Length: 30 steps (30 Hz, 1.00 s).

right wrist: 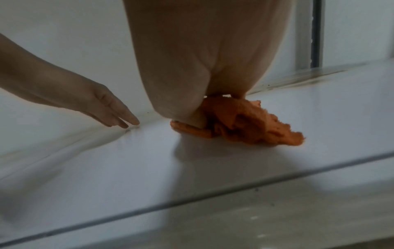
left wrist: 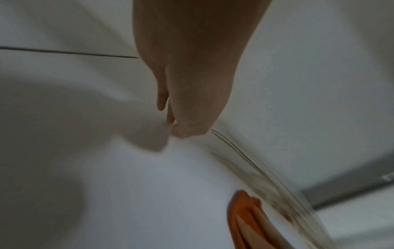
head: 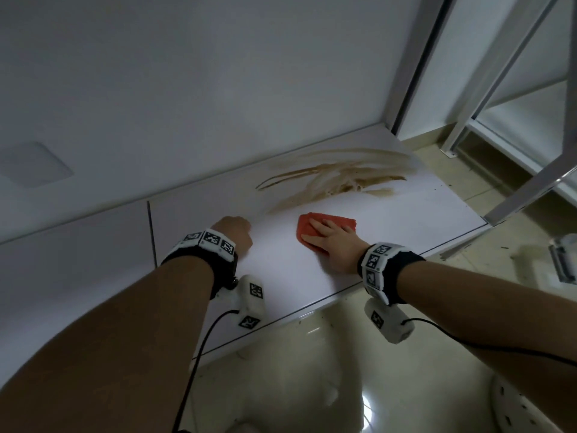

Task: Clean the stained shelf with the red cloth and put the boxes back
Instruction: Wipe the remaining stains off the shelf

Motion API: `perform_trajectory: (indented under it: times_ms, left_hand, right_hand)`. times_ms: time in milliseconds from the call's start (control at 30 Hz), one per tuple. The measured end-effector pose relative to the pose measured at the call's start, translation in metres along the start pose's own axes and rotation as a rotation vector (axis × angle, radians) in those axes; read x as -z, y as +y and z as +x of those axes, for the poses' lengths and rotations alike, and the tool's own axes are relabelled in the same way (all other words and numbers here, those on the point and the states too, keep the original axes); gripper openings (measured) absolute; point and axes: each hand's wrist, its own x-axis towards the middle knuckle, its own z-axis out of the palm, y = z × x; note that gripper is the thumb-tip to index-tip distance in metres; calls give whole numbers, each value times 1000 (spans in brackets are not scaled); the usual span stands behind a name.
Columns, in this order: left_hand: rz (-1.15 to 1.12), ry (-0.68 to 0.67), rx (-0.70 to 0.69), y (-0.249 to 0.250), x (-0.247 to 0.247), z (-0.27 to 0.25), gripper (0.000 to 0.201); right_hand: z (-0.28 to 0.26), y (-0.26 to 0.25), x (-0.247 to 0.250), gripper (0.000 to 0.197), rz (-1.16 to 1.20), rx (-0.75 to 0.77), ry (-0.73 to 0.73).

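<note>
white shelf [head: 390, 226], brown stain [head: 337, 179], red cloth [head: 315, 228]

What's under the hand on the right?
Under the right hand lies the red cloth, pressed flat onto the white shelf. The shelf beneath the cloth is covered, so any stain there stays hidden.

red cloth [head: 315, 228], white shelf [head: 390, 226] — brown streaked stain [head: 337, 179]
</note>
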Motion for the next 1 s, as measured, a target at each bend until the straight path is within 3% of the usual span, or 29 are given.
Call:
perform_trajectory:
  times_ms: [200,333,567,733,867,1000]
  left_hand:
    - [-5,99,29,-19,-13,6,23]
    - [-57,110,22,-23,-22,10,18]
    - [-88,77,-5,-34,-19,13,41]
    - [-136,64,-37,-35,-18,7,51]
    - [-144,56,-58,-38,-18,6,56]
    - [-135,44,-70,-39,-15,1,54]
  right_hand:
    - [11,-22,-7,63,-111,136,-3]
    - [34,-50,-6,54,-189,235,109]
    - [78,-68,11,66,-91,128,50]
    - [64,-54,15,60,-55,44,-10]
    - [46,-61,6,59,-86,138,-63]
    - [63,-78,4,60,-131,200,-34]
